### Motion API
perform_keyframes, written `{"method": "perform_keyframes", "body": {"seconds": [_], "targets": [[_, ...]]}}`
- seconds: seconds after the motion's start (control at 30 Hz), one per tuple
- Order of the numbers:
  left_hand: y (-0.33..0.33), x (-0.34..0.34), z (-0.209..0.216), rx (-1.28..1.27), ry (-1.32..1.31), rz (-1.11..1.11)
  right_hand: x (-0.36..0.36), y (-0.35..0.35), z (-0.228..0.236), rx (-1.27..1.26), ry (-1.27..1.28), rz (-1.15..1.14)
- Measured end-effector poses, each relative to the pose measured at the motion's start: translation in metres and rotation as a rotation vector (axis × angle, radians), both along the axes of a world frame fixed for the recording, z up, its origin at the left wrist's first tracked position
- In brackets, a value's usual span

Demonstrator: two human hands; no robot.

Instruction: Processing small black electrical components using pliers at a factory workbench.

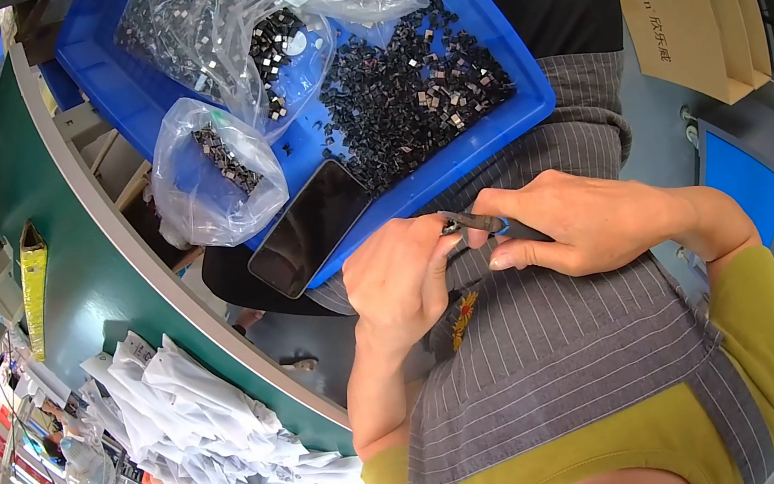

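A pair of small pliers or cutters [524, 231] with dark handles and a bit of blue is gripped in my right hand [586, 219]. Its jaws point left and meet the fingertips of my left hand [399, 272]. Those fingers pinch a small dark piece [450, 227] at the jaws, mostly hidden. Just beyond my hands, a blue tray [539, 101] rests across my lap. Many small black parts [393, 89], some with shiny metal faces, lie loose in it. A dark phone [314, 228] leans across the tray's near left corner.
Clear plastic bags of parts [218, 183] fill the tray's left and far sides. To the left curves a green-topped table [70, 252] bearing a pile of white bags [200, 403] and a yellow strip [37, 292]. Cardboard boxes [673, 4] and a blue-panelled unit [743, 175] stand right.
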State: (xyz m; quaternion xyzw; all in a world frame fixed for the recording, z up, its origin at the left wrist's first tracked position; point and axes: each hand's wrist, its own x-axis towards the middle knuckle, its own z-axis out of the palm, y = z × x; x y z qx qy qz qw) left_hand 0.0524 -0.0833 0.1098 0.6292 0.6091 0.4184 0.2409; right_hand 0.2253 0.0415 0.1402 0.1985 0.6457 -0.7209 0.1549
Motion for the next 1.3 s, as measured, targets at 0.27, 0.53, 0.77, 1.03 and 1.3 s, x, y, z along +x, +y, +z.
{"method": "perform_keyframes", "body": {"seconds": [0.27, 0.53, 0.77, 1.03, 1.3], "targets": [[0.008, 0.003, -0.001, 0.072, 0.199, 0.052, 0.002, 0.001, 0.000, 0.008, -0.018, -0.080], [0.002, 0.009, 0.013, -0.561, -1.171, 0.156, 0.003, -0.016, -0.020, 0.291, 0.224, -0.190], [0.002, 0.022, 0.004, -0.224, -1.158, 0.093, -0.001, -0.008, -0.015, -0.008, 0.082, -0.168], [0.007, 0.028, 0.010, -0.193, -0.945, 0.199, -0.004, -0.003, -0.014, 0.056, 0.025, -0.125], [0.009, 0.015, 0.027, -0.328, -1.147, 0.218, 0.002, 0.009, -0.006, 1.037, 0.194, -0.171]]}}
